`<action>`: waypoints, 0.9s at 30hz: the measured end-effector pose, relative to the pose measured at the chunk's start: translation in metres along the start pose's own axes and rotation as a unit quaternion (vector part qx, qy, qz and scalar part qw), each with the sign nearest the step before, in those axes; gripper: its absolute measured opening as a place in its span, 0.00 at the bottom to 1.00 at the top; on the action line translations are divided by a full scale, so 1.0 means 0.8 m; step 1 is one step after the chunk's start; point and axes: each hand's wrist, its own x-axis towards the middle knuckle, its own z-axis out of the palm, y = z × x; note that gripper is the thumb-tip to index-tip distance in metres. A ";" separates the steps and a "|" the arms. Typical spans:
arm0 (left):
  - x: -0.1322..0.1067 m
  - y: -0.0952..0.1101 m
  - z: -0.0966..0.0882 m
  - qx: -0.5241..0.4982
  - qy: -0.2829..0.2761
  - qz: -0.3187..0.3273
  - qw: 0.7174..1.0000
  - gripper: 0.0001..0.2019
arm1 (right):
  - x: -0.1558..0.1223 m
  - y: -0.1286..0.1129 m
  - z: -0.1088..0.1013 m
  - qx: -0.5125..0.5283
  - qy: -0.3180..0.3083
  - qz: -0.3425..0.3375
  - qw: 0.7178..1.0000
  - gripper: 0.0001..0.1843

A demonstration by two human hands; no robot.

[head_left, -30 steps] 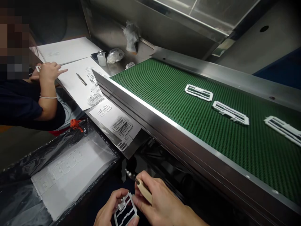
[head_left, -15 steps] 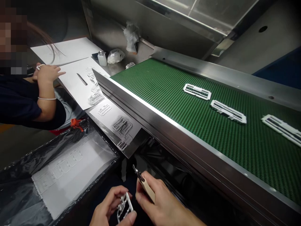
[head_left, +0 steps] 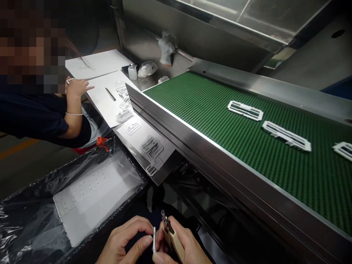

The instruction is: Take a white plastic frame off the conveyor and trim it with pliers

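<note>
Head view: left hand pinched a thin white plastic frame edge-on, near the conveyor belt; right hand gripped cutting pliers touching it. Blades so close to fingertips risked a nick. Frame's shape was unreadable, both wrists cropped.

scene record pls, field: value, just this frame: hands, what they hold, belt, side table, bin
left hand: pinches white plastic frame, seen edge-on
right hand: holds tan-handled cutter, tip beside frame
belt: green, three white frames visible
side table: paper sheets, stacked frames
bin: black liner, white sheet inside
co-worker's hand: at paper
</note>
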 end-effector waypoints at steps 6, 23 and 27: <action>0.024 0.026 -0.018 0.017 -0.133 0.040 0.990 0.09 | -0.001 0.009 -0.001 -0.023 0.004 -0.030 0.999 0.09; 0.043 0.048 -0.024 0.134 -0.208 -0.030 0.968 0.09 | -0.022 -0.008 -0.016 -0.162 0.024 0.053 0.985 0.09; 0.041 0.040 -0.027 0.122 -0.207 -0.028 0.970 0.07 | -0.037 -0.042 -0.046 -0.359 -0.001 0.109 0.927 0.17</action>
